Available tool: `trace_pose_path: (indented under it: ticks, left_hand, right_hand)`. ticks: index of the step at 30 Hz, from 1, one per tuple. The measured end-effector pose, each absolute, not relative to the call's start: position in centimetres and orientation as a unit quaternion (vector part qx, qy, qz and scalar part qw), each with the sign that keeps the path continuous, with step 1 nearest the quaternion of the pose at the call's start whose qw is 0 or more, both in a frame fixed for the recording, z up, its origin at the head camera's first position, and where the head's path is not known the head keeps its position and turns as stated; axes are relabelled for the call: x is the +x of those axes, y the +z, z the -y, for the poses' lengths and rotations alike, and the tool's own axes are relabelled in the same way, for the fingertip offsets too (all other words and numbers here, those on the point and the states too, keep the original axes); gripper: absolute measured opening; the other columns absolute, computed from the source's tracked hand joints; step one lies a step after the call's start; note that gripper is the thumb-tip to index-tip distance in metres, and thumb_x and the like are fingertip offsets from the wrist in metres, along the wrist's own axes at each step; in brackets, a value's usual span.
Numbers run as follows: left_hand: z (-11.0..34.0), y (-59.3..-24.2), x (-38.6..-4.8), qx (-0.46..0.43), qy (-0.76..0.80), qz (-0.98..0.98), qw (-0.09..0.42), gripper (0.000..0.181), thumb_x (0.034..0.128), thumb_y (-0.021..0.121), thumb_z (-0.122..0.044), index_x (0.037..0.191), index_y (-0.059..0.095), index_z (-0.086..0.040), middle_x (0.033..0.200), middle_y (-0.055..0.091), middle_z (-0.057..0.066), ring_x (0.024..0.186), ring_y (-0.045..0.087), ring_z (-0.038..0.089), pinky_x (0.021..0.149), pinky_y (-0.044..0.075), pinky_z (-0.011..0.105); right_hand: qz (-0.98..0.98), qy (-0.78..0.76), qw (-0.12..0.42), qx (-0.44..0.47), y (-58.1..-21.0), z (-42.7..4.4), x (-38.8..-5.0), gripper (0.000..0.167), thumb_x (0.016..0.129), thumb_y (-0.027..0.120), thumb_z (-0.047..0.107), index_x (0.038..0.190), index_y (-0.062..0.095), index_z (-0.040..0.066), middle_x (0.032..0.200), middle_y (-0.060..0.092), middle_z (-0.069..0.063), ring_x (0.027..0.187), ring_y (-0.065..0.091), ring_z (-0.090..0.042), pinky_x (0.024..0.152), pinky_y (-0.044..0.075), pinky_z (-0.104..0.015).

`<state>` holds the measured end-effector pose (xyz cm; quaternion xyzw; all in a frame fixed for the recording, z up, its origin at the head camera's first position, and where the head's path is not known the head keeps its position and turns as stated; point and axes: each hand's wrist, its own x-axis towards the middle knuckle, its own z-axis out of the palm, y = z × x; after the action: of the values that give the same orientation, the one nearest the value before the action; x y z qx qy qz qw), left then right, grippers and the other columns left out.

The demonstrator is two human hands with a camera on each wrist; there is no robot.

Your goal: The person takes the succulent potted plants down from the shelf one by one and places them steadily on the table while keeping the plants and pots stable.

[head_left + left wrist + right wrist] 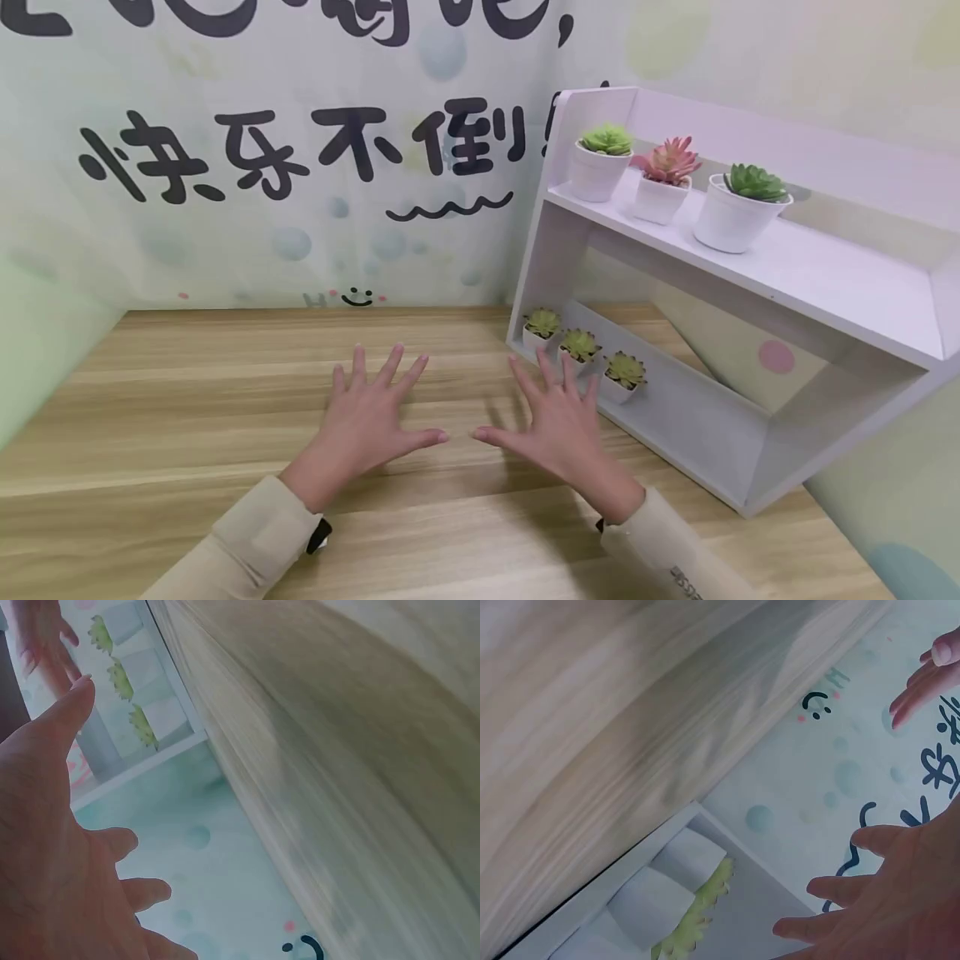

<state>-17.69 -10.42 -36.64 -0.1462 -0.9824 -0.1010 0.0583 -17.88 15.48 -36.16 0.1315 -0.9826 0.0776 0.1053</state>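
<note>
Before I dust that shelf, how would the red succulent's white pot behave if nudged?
The red succulent's pot might tip if pushed high, since it narrows downward. Its smooth-looking sides could feel slippery. It's probably light, being small.

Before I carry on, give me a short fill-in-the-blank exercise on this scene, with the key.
1. The upper board of the shelf bears exactly ____ pots.
2. On that board, the pink plant stands ____ two green plants.
3. Of the left hand and the right hand, the ____ one is nearer the lower plants.
4. Fingers spread, both hands are holding ____.

Missing words: three; between; right; nothing.
</note>
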Motion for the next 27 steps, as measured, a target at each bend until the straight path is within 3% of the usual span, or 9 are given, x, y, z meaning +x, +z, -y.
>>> trace_pose_path:
  ticks: [5, 12, 19, 23, 27]
  left_hand:
    - [9.5, -36.6, -18.0, -0.156, -0.094, 0.981, 0.060, 0.103, 0.0782, 0.056, -0.085, 0.160, 0.029, -0.029, 0.168, 0.024, 0.014, 0.148, 0.011, 0.063, 0.114, 0.018, 0.080]
    - [8.7, -36.9, -18.1, -0.167, -0.091, 0.981, 0.042, 0.103, 0.0783, 0.056, -0.085, 0.161, 0.027, -0.030, 0.168, 0.025, 0.014, 0.148, 0.011, 0.062, 0.114, 0.018, 0.080]
    - [8.1, -36.5, -18.3, -0.181, -0.105, 0.977, 0.043, 0.099, 0.0811, 0.057, -0.081, 0.160, 0.029, -0.029, 0.167, 0.025, 0.015, 0.148, 0.012, 0.062, 0.114, 0.019, 0.080]
    - [7.9, -36.1, -18.6, -0.185, -0.110, 0.976, 0.039, 0.093, 0.0862, 0.057, -0.076, 0.161, 0.029, -0.027, 0.167, 0.025, 0.017, 0.149, 0.014, 0.060, 0.113, 0.020, 0.080]
    - [7.7, -35.8, -18.9, -0.193, -0.107, 0.974, 0.045, 0.085, 0.0923, 0.061, -0.062, 0.160, 0.031, -0.020, 0.165, 0.030, 0.021, 0.149, 0.022, 0.057, 0.114, 0.026, 0.076]
  right_hand:
    - [0.984, 0.082, 0.107, 0.119, -35.7, -16.6, -17.1, 0.109, 0.073, 0.058, 0.088, 0.161, 0.026, 0.032, 0.170, 0.012, -0.012, 0.153, 0.011, -0.052, 0.111, 0.013, -0.084]
    - [0.984, 0.065, 0.127, 0.109, -35.3, -18.3, -16.0, 0.109, 0.073, 0.058, 0.088, 0.160, 0.028, 0.030, 0.169, 0.022, -0.015, 0.153, 0.013, -0.052, 0.110, 0.017, -0.084]
    - [0.982, 0.078, 0.144, 0.093, -33.7, -20.0, -14.9, 0.110, 0.073, 0.063, 0.085, 0.161, 0.028, 0.030, 0.169, 0.020, -0.015, 0.154, 0.015, -0.051, 0.113, 0.015, -0.082]
    - [0.974, 0.119, 0.164, 0.101, -32.8, -20.9, -14.2, 0.106, 0.076, 0.071, 0.075, 0.160, 0.030, 0.026, 0.168, 0.024, -0.015, 0.154, 0.017, -0.049, 0.113, 0.019, -0.080]
    - [0.947, 0.176, 0.233, 0.133, -32.5, -22.1, -13.6, 0.094, 0.079, 0.082, 0.052, 0.156, 0.040, 0.017, 0.162, 0.034, -0.017, 0.149, 0.031, -0.047, 0.111, 0.031, -0.075]
